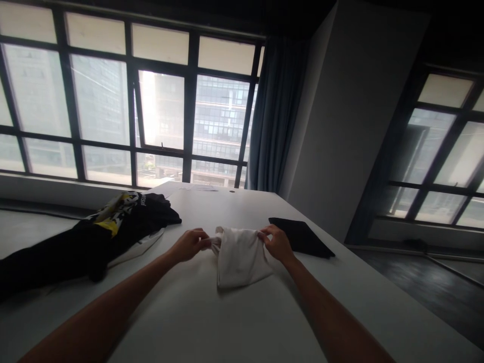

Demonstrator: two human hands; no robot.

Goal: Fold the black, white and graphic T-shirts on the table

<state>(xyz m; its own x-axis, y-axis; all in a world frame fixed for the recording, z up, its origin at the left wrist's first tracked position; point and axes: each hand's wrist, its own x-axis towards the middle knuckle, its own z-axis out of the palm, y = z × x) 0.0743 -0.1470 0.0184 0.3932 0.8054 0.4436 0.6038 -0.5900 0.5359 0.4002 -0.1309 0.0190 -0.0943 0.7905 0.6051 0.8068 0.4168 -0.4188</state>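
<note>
Head camera view: a person's two bare hands grip a small white cloth (238, 257) on a pale tabletop (212, 322) in a dim room with tall windows. The left hand (190, 244) is closed on the cloth's upper left corner, fingers pinched together on a bunched fold of fabric. The right hand (277, 243) is clamped on the cloth's upper right edge, its fingers curled over the material. Between the two hands the top of the cloth is gathered and slightly raised, while its lower part lies flat on the tabletop and narrows to a point toward the person. Both forearms reach in from the lower edge of the view and meet at the cloth.

Left of the cloth, well apart from it, a heap of black garments (94, 242) sprawls across the tabletop, with a yellow and white printed patch showing near its top. Just beyond the right hand and to the right of the cloth, a flat black folded piece (302, 236) lies near the tabletop's edge. Some sheets of paper (198, 187) rest at the tabletop's far end, behind the cloth. A blue curtain (276, 111) hangs beyond that, beside a dark-framed window (162, 106) that looks out on office blocks.
</note>
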